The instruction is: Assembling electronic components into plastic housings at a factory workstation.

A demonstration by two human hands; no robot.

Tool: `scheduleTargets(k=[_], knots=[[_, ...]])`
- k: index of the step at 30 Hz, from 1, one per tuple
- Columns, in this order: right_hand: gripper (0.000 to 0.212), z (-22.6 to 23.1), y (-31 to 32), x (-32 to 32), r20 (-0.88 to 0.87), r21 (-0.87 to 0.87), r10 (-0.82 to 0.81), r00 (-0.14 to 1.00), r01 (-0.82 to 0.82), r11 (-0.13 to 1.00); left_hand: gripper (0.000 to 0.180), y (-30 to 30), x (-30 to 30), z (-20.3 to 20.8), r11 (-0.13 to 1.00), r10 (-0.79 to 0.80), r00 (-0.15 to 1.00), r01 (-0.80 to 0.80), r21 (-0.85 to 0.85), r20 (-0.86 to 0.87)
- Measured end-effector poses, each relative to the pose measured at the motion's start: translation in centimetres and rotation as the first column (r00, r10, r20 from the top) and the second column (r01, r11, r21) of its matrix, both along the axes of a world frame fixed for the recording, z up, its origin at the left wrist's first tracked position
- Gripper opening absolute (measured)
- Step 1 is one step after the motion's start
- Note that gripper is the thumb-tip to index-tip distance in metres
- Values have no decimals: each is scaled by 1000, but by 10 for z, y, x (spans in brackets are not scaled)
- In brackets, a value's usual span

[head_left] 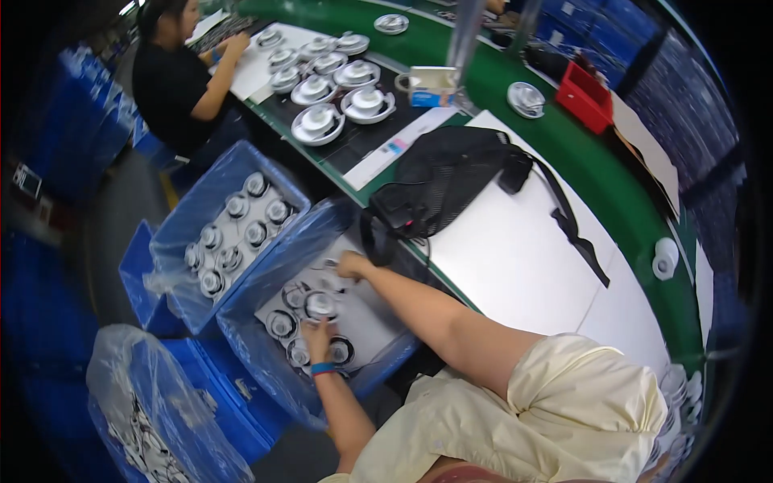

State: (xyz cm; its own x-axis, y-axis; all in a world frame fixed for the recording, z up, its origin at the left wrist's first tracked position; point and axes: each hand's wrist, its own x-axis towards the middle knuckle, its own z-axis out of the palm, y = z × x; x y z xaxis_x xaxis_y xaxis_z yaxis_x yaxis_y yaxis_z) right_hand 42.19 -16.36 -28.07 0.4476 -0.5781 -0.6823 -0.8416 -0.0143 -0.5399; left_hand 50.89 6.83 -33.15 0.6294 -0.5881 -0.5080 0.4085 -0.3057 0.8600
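Note:
Both my arms reach down into a blue crate [386, 357] lined with clear plastic. My left hand [316, 332], with a coloured band at the wrist, grips the near edge of a round white lamp fitting with a dark ring [320, 304]. Several similar fittings [281, 324] lie around it on a white sheet [372, 320] in the crate. Closer to the crate's far right side, my right hand [352, 265] is closed, its fingers curled. A pale blurred shape shows beside those fingers, and I cannot make out what they hold.
A second lined crate [173, 201] holds more fittings, left of mine. A black backpack [451, 173] with loose straps lies on the bench. Beyond it stand several white fittings [318, 123], a small box [432, 86] and a red bin [584, 97]. Another person [181, 88] works at far left.

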Motion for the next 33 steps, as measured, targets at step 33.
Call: scheduleTargets(k=[33], knots=[[49,383,46,-378,431,-871,69,900,395,292,34,-77,-141,317,434,-604,586,810,-395,540]])
